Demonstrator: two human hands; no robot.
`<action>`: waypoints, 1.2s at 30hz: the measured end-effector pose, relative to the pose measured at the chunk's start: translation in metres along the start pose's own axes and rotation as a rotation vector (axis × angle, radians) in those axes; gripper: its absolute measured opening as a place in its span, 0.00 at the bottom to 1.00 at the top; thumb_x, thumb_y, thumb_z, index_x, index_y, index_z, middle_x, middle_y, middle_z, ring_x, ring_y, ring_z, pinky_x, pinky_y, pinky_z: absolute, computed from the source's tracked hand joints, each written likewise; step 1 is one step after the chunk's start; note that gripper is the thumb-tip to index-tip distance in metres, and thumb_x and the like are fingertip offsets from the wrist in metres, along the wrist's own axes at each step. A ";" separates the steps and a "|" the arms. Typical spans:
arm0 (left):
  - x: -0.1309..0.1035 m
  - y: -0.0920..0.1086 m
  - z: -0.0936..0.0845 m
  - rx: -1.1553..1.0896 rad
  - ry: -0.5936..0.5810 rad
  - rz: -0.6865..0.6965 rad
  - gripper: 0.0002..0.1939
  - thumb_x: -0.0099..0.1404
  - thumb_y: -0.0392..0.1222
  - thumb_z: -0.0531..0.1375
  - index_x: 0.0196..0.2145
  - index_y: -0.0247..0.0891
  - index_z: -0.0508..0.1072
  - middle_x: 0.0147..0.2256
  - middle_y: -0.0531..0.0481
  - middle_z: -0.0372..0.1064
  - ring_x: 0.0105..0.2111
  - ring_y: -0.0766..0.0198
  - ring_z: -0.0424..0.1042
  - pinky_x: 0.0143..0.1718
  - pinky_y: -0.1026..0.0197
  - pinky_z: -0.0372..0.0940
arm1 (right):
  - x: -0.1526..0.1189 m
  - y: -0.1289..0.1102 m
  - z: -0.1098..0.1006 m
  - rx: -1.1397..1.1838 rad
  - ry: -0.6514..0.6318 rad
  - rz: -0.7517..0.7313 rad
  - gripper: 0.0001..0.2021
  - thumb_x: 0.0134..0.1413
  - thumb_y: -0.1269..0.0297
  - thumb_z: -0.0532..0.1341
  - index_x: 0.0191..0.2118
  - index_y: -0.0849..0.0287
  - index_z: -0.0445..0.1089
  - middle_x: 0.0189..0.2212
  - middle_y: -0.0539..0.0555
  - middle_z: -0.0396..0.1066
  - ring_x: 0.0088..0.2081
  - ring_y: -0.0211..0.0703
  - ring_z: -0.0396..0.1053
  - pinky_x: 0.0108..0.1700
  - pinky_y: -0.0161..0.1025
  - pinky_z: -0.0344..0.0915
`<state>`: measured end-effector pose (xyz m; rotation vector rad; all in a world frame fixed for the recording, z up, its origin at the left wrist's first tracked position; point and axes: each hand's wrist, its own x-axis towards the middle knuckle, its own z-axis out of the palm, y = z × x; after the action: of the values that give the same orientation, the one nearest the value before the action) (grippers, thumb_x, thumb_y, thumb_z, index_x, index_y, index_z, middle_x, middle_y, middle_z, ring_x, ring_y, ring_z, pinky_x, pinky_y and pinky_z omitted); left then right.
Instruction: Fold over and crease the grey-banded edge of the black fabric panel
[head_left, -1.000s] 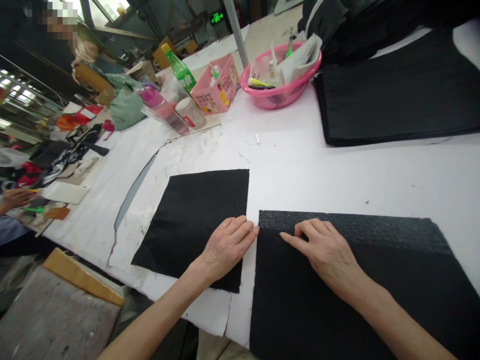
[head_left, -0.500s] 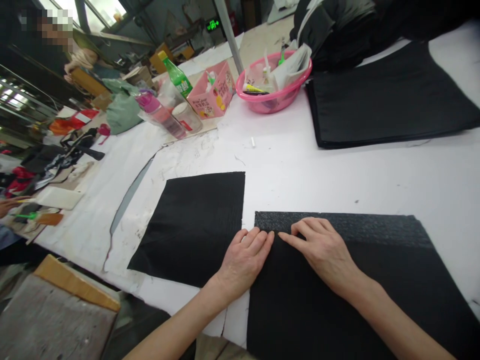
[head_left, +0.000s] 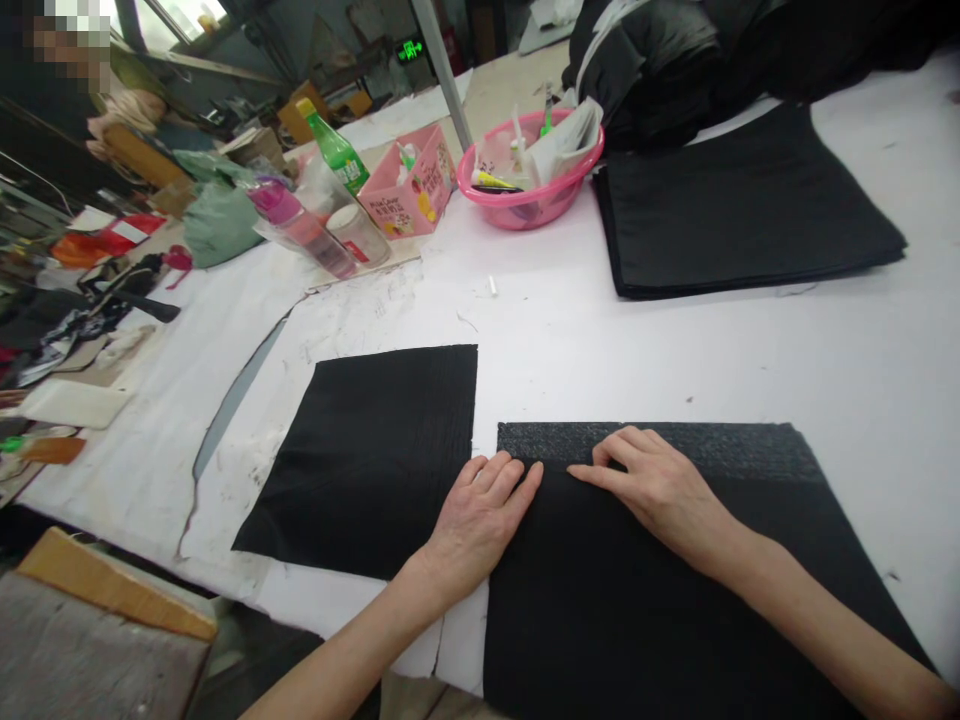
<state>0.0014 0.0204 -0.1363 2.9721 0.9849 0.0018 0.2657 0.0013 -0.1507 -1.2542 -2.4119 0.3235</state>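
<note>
A large black fabric piece [head_left: 637, 600] lies at the lower right, with a speckled dark grey strip [head_left: 750, 450] along its far edge. My left hand [head_left: 480, 510] rests palm down on its left corner, fingers slightly spread and pressing near the strip's lower edge. Just to the right, my right hand [head_left: 652, 480] has thumb and index finger brought together at the black edge beside the strip, pinching or pressing the fabric there. A smaller black fabric piece [head_left: 367, 460] lies flat to the left of my left hand.
A stack of black fabric [head_left: 742, 210] lies at the back right, beside a pink basin [head_left: 525, 205]. Left of the basin stand a pink box [head_left: 412, 195], a green bottle [head_left: 334, 150] and a jar [head_left: 358, 235]. A small white stick [head_left: 493, 287] lies mid-table. A stool [head_left: 97, 630] is at lower left.
My right hand has moved slightly right along the strip's edge, widening the gap to my left hand. My left hand stays at the corner. The whole view has shifted a little.
</note>
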 end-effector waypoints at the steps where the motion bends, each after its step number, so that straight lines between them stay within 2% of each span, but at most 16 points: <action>1: 0.001 0.000 0.000 0.004 0.004 0.012 0.20 0.73 0.33 0.47 0.61 0.35 0.60 0.51 0.43 0.66 0.56 0.55 0.62 0.57 0.51 0.57 | -0.001 0.001 0.000 -0.001 0.008 -0.003 0.13 0.65 0.71 0.54 0.50 0.52 0.70 0.38 0.54 0.64 0.40 0.42 0.59 0.42 0.41 0.55; 6: 0.006 0.000 -0.002 0.029 -0.031 0.066 0.20 0.74 0.32 0.45 0.62 0.32 0.58 0.51 0.41 0.66 0.54 0.56 0.63 0.54 0.51 0.59 | -0.004 0.001 0.001 -0.027 0.038 -0.009 0.14 0.66 0.71 0.53 0.51 0.52 0.70 0.38 0.54 0.64 0.40 0.42 0.59 0.43 0.42 0.56; 12: 0.014 0.000 -0.010 0.015 -0.089 0.079 0.23 0.74 0.33 0.46 0.64 0.36 0.54 0.48 0.43 0.66 0.50 0.57 0.65 0.52 0.51 0.60 | -0.002 -0.001 -0.002 -0.044 0.025 -0.027 0.14 0.66 0.71 0.53 0.51 0.53 0.70 0.37 0.54 0.65 0.40 0.43 0.61 0.43 0.43 0.57; 15: 0.018 0.003 -0.009 0.016 -0.077 0.090 0.23 0.73 0.33 0.47 0.64 0.37 0.54 0.46 0.44 0.67 0.48 0.57 0.66 0.51 0.51 0.60 | -0.002 -0.001 -0.002 -0.051 0.009 -0.040 0.14 0.66 0.71 0.53 0.51 0.54 0.70 0.37 0.54 0.66 0.41 0.43 0.62 0.44 0.43 0.57; 19: 0.022 0.007 -0.006 0.014 -0.034 0.097 0.21 0.74 0.33 0.46 0.62 0.35 0.57 0.49 0.42 0.66 0.52 0.56 0.64 0.53 0.52 0.59 | -0.005 0.003 -0.005 -0.048 0.010 -0.040 0.13 0.66 0.71 0.54 0.51 0.53 0.70 0.37 0.54 0.66 0.41 0.43 0.62 0.45 0.43 0.58; 24: 0.025 0.009 -0.007 0.006 -0.066 0.125 0.22 0.73 0.31 0.46 0.63 0.33 0.55 0.49 0.43 0.66 0.51 0.57 0.65 0.51 0.53 0.60 | -0.014 0.012 -0.013 -0.053 -0.011 -0.021 0.13 0.66 0.71 0.53 0.51 0.52 0.70 0.38 0.54 0.66 0.41 0.43 0.61 0.44 0.42 0.57; 33: 0.031 0.014 -0.009 0.037 -0.084 0.138 0.23 0.73 0.32 0.46 0.64 0.37 0.54 0.46 0.43 0.66 0.47 0.58 0.66 0.48 0.53 0.62 | -0.026 0.011 -0.015 -0.067 0.003 0.018 0.15 0.66 0.71 0.53 0.52 0.51 0.70 0.38 0.54 0.66 0.40 0.42 0.62 0.43 0.42 0.57; 36: 0.033 0.016 -0.008 0.042 -0.077 0.157 0.23 0.73 0.31 0.46 0.64 0.35 0.54 0.48 0.43 0.66 0.51 0.56 0.65 0.51 0.53 0.60 | -0.026 0.008 -0.015 -0.067 0.001 0.036 0.15 0.66 0.71 0.53 0.52 0.51 0.69 0.38 0.54 0.66 0.40 0.43 0.62 0.43 0.42 0.57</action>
<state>0.0374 0.0273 -0.1279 3.0528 0.7518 -0.1327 0.2919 -0.0150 -0.1469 -1.3278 -2.4204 0.2537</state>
